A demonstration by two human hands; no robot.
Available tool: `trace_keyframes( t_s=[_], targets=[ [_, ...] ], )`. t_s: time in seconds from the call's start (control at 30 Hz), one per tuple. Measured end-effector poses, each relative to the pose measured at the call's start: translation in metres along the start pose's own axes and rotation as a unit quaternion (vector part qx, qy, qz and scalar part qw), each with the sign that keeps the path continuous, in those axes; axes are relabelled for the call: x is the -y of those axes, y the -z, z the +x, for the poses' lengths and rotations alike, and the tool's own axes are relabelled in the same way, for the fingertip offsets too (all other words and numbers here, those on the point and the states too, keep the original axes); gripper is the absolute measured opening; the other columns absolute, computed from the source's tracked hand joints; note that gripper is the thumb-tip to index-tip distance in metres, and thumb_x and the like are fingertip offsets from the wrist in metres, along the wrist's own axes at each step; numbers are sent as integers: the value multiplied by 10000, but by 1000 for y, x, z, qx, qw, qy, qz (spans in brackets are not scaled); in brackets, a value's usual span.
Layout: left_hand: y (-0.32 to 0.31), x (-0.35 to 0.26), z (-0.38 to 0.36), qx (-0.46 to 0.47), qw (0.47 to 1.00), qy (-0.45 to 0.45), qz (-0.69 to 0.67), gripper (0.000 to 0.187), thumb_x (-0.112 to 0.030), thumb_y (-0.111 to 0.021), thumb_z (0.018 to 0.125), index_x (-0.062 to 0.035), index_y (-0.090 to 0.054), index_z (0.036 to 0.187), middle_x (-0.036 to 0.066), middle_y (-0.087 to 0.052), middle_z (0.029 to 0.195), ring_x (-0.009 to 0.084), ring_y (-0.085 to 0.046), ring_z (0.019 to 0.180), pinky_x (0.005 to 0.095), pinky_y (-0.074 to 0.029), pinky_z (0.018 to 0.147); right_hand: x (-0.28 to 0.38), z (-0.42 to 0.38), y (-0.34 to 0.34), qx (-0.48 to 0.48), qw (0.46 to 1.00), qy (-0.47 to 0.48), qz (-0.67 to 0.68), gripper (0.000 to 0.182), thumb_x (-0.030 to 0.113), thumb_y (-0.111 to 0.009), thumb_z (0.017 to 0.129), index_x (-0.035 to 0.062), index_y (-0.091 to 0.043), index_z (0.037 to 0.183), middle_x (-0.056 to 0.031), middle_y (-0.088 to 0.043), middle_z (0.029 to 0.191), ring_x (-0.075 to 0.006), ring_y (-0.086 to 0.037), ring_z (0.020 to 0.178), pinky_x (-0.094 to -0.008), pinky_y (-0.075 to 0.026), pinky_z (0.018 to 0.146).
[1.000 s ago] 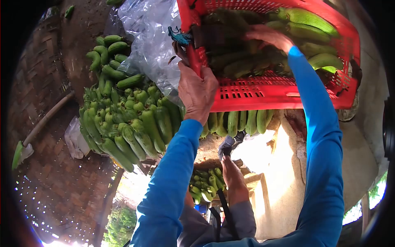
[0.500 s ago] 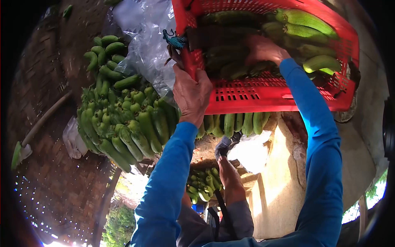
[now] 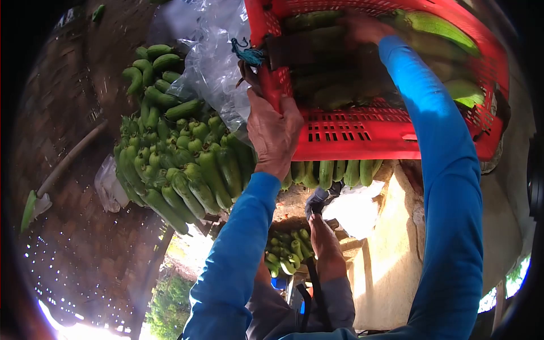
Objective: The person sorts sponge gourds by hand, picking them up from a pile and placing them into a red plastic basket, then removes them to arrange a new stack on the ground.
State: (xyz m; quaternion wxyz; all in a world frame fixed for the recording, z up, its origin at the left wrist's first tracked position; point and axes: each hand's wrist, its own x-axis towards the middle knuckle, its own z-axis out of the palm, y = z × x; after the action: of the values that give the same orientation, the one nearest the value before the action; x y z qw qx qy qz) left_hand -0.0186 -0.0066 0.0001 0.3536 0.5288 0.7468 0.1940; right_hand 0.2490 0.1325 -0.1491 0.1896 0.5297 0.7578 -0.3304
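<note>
A red plastic crate (image 3: 362,148) with slotted walls is tilted at the upper right. Long green gourds (image 3: 439,27) lie inside it, many in deep shadow. My left hand (image 3: 275,133) is closed around the crate's near left corner, below a teal cord (image 3: 247,52) tied there. Inside the crate, toward its far wall, my right hand (image 3: 362,28) is over the gourds. Blur and shade hide its fingers, so whether it grips one does not show.
A large pile of green gourds (image 3: 190,175) fills the left, partly under clear plastic sheeting (image 3: 212,62). More gourds (image 3: 326,173) line up under the crate's near edge. Another heap (image 3: 289,249) lies lower down near my leg. A woven wall (image 3: 73,249) stands at left.
My right hand has moved farther toward the crate's far wall, and the gourds there are blurred. My left hand keeps its hold on the corner. The whole view has shifted slightly.
</note>
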Motion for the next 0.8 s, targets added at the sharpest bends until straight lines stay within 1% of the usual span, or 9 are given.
trace_keyframes(
  t_s=[0.03, 0.1, 0.17, 0.27, 0.4, 0.5, 0.7, 0.77, 0.8],
  targets=[
    [1, 2, -1, -2, 1000, 4, 4, 438, -141, -608, 876, 34, -484, 1258, 239, -694, 1033, 426, -673, 962, 448, -503, 866, -16, 11, -25, 2, 1000, 5, 3, 670, 398, -710, 637, 107, -639, 1237, -173, -507, 1362, -360, -472, 1280, -460, -443, 1033],
    [-1, 3, 1, -1, 1000, -5, 11, 449, -143, -609, 872, 28, -485, 1268, 235, -698, 1027, 435, -672, 956, 457, -508, 857, -35, 25, -51, -187, 972, 116, -79, 619, 429, -705, 672, 107, -656, 1199, -197, -503, 1362, -361, -453, 1296, -468, -446, 1014],
    [0, 1, 0, -8, 1000, 4, 22, 472, -151, -609, 863, 33, -479, 1278, 248, -697, 1026, 453, -667, 951, 482, -506, 842, -32, 19, -44, -146, 985, 64, -60, 588, 435, -693, 731, 117, -647, 1223, -215, -496, 1365, -364, -544, 1188, -488, -474, 959],
    [1, -1, 0, -7, 1000, 12, 18, 486, -158, -605, 862, 35, -471, 1288, 262, -693, 1033, 461, -662, 954, 488, -504, 841, -34, 29, -40, -51, 996, 52, -43, 888, 507, -773, 726, 119, -472, 1465, -189, -199, 1619, -392, -136, 1500, -515, -269, 1197],
    [0, 1, 2, -5, 1000, -6, 22, 473, -153, -591, 860, 43, -470, 1273, 274, -687, 1021, 468, -659, 945, 490, -504, 832, 17, 6, -1, 51, 997, -51, -11, 868, 551, -761, 724, 129, -512, 1440, -199, -204, 1614, -413, -136, 1494, -511, -221, 1216],
    [-1, 2, 2, -1, 1000, 0, 13, 451, -145, -585, 860, 44, -473, 1254, 277, -685, 1012, 465, -662, 935, 485, -505, 823, 19, 9, -7, 55, 997, -50, -33, 853, 547, -772, 722, 130, -533, 1426, -185, -207, 1615, -437, -139, 1485, -526, -246, 1204],
    [4, 2, 2, 10, 1000, 20, 12, 392, -163, -578, 857, 35, -485, 1182, 279, -679, 990, 477, -654, 906, 510, -500, 812, 23, -9, 10, 43, 998, -23, 42, 779, 404, -793, 710, 66, -562, 1373, -213, -454, 1473, -379, -430, 1365, -463, -390, 1124],
    [0, 2, 1, 10, 1000, 12, 1, 377, -180, -577, 845, 40, -487, 1137, 292, -666, 980, 508, -633, 893, 547, -487, 811, 23, -23, 4, -126, 991, -17, 51, 754, 383, -787, 693, 26, -583, 1325, -218, -532, 1396, -352, -517, 1290, -430, -418, 1096],
    [-1, 3, 2, -9, 1000, -8, 3, 374, -175, -583, 862, 35, -488, 1157, 264, -684, 953, 467, -660, 876, 510, -501, 791, 25, -22, 8, -34, 998, -26, 38, 777, 375, -785, 687, 30, -562, 1346, -219, -529, 1395, -375, -489, 1308, -441, -410, 1106]
  ],
)
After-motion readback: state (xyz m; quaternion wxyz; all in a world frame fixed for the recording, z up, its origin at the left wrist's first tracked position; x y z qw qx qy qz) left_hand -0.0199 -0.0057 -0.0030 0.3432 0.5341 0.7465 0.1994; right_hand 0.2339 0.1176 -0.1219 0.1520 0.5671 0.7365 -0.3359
